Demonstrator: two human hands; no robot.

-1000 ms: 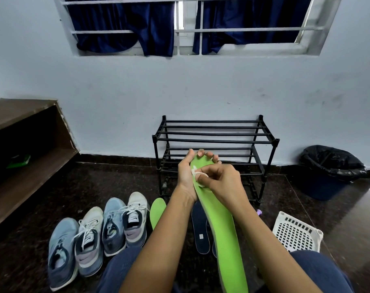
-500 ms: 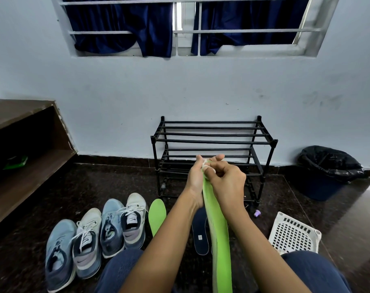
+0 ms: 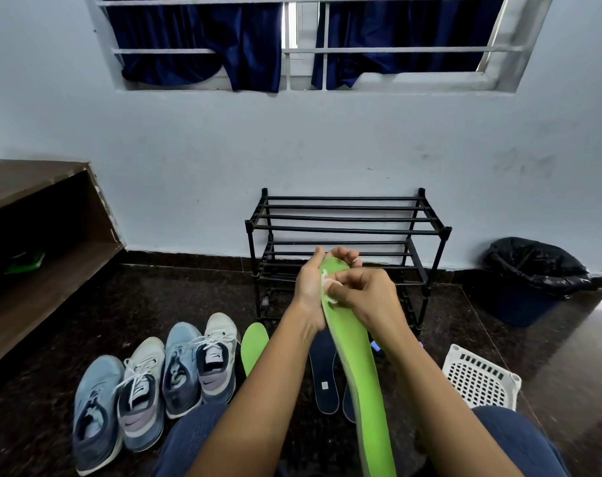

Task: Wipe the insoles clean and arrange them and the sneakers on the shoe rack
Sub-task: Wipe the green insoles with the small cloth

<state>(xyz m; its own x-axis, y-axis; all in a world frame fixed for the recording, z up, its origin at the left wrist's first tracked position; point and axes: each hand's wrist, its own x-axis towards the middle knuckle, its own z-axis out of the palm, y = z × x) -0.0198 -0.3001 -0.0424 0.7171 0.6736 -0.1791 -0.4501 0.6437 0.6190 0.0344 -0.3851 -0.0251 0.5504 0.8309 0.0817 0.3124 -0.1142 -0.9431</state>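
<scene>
Pale blue wall [image 3: 327, 139], barred window [image 3: 396, 49] with navy curtains [image 3: 196, 36], dark speckled floor [image 3: 189, 297], wooden shelf [image 3: 28, 180] at left

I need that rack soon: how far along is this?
Nothing racked yet: the shoe rack is bare. In hand: left hand grips a green insole, right hand holds a white wipe against its toe end. Left: second green insole, dark insoles, four sneakers on the floor.

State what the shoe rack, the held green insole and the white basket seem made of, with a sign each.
Shoe rack: likely metal tubing, matte black; thin straight bars. Green insole: probably foam, matte; it curves softly. White basket: plastic, by its moulded grid.
</scene>
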